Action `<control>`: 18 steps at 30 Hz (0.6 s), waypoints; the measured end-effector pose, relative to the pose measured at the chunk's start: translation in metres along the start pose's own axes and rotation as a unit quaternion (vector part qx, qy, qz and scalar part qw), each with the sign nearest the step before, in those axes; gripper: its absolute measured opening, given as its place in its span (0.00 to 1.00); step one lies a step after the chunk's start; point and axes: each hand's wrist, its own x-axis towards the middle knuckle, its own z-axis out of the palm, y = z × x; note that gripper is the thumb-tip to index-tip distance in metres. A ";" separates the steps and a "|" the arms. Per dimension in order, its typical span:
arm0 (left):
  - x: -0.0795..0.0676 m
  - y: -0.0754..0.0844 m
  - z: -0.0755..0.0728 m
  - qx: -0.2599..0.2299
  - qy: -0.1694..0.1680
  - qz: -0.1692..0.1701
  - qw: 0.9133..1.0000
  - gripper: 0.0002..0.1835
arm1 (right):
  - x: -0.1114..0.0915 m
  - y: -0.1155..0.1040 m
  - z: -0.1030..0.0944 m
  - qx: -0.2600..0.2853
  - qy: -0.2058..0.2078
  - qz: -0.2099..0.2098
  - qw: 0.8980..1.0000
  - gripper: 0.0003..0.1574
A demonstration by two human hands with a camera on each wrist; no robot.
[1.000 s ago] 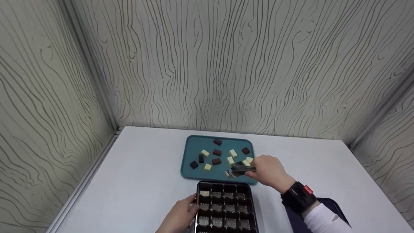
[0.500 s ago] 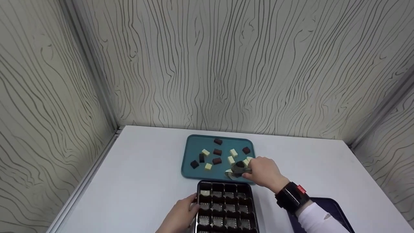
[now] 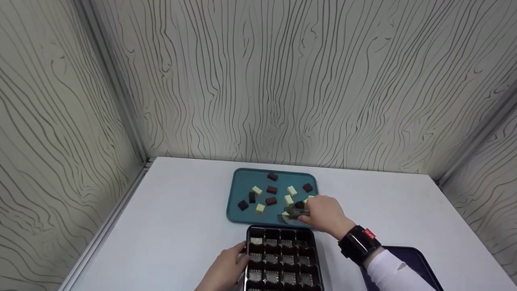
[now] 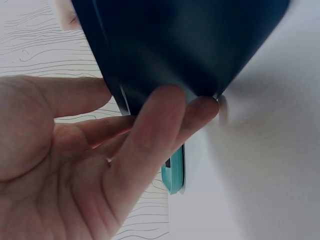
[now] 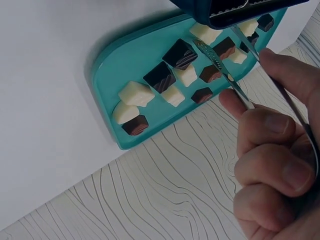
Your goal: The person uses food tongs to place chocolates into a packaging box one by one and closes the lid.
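In the head view my right hand point(image 3: 326, 214) grips metal tongs point(image 3: 297, 211) low over the front right of the teal tray point(image 3: 242, 180). Their tips are at a white chocolate point(image 5: 204, 33), with one tong arm on either side of it in the right wrist view. My left hand point(image 3: 227, 264) holds the left side of a black chocolate box insert point(image 3: 280, 258), its thumb and fingers at the wall. One white chocolate point(image 3: 256, 241) sits in the insert's far left compartment; the other visible compartments hold nothing.
Several white and dark chocolates, such as a brown one point(image 3: 271, 201), lie scattered on the teal tray. The insert stands right in front of that tray. A dark blue tray point(image 3: 412, 258) lies at the right, partly under my right sleeve. A patterned wall point(image 3: 258, 81) rises behind the table.
My right hand and the tongs have moved a little to the left, and the tong arms have drawn closer around the white chocolate. My left hand and the insert stay in place.
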 end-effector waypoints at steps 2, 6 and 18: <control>0.000 0.000 -0.001 0.001 0.000 0.000 1.000 0.26 | -0.001 0.001 -0.001 0.000 -0.002 -0.001 1.000 0.38; 0.000 0.000 -0.001 -0.002 0.000 -0.002 1.000 0.26 | -0.001 0.003 -0.004 -0.008 -0.005 -0.001 1.000 0.37; 0.001 0.000 0.000 -0.006 0.000 -0.001 1.000 0.26 | 0.003 0.007 -0.009 0.008 -0.017 -0.033 0.999 0.42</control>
